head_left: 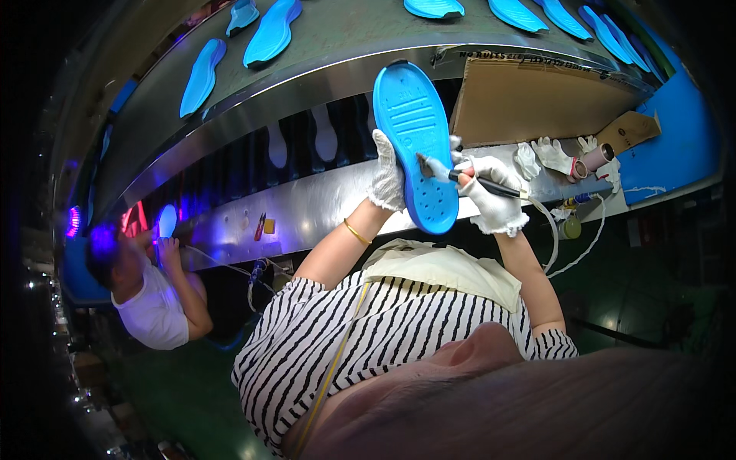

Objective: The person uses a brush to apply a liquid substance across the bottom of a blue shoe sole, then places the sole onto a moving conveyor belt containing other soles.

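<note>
Holding the blue sole (pixel 415 138) before the metal bench (pixel 310 207), gloved left hand (pixel 387 180) clasps one side; right hand (pixel 494 203) grips a black-handled brush (pixel 437 169) at its face. Sole probably light, somewhat flexible — best held by its edges.

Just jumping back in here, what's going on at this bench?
A person's gloved left hand holds up a blue sole by its left edge. The gloved right hand grips a black-handled brush-like tool, its tip apparently against the sole's face. More blue soles lie on the dark surface beyond. Off to the left, a co-worker holds another sole.
</note>
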